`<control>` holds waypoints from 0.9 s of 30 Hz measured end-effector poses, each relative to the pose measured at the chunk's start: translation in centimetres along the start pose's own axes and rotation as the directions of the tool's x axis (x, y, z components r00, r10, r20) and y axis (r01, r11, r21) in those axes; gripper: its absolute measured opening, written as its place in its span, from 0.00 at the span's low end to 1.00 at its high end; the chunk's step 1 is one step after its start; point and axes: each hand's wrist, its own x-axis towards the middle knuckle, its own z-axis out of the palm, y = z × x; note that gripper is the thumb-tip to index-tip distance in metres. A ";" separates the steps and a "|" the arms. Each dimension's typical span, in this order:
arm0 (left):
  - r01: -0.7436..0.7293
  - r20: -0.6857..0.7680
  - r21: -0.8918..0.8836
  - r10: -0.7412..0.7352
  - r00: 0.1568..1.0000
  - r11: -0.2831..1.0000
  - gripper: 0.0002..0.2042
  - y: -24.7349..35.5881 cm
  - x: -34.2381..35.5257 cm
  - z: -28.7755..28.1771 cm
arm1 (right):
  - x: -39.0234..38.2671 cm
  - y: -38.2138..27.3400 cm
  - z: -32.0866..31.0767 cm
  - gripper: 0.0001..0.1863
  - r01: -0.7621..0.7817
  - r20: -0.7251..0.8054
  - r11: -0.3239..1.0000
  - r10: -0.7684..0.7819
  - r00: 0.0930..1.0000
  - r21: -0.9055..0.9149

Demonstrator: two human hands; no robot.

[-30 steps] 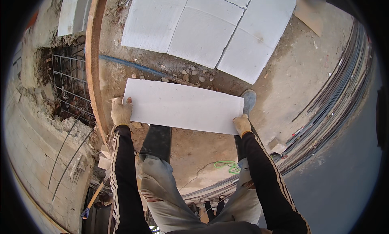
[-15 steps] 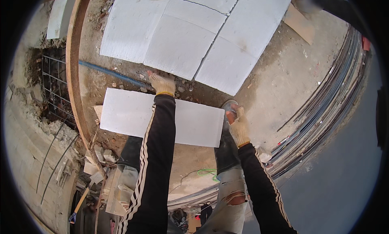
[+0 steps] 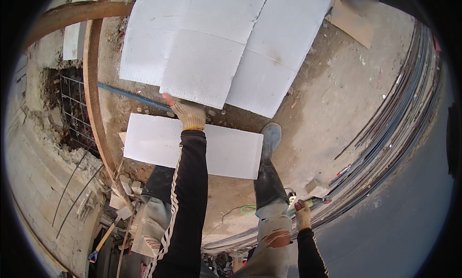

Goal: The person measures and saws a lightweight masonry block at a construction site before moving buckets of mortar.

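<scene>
A white rectangular panel (image 3: 159,145) lies flat on the dirt floor in front of my feet. My left hand (image 3: 188,113), in a knit work glove, reaches over it. Its fingers stretch out to the near edge of a large white panel (image 3: 202,66) and touch that edge. This large panel overlaps two other big white panels (image 3: 281,52) farther ahead. My right hand (image 3: 302,215), also gloved, hangs beside my right knee, holds nothing, and is apart from every panel. My right boot (image 3: 270,136) stands at the small panel's right end.
A rusty curved steel bar (image 3: 91,100) runs along the left, with a wire mesh cage (image 3: 72,109) in a pit beyond it. A blue pipe (image 3: 130,96) lies under the panels. Bundled steel rods (image 3: 399,129) curve along the right. Rubble and a hammer (image 3: 103,239) lie lower left.
Both hands have let go of the small panel, which now lies on the ground. My left hand moved forward to the large panel's edge and my right hand dropped to my knee.
</scene>
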 end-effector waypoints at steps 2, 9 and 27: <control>-0.077 0.053 0.162 0.069 0.996 0.984 0.49 -0.5 0.0 -0.7 | -1.6 3.5 -1.4 0.12 -0.018 0.008 1.000 0.018 1.000 0.018; -0.003 -0.130 0.359 0.054 0.990 0.933 0.33 4.2 -3.7 4.3 | -7.0 0.2 -2.0 0.13 -0.053 0.091 0.917 0.018 0.996 0.395; 0.147 -0.286 0.955 0.670 0.685 0.257 0.40 16.6 -35.4 -5.1 | -3.5 -6.0 -14.5 0.19 -0.017 0.189 0.978 -0.023 0.982 0.207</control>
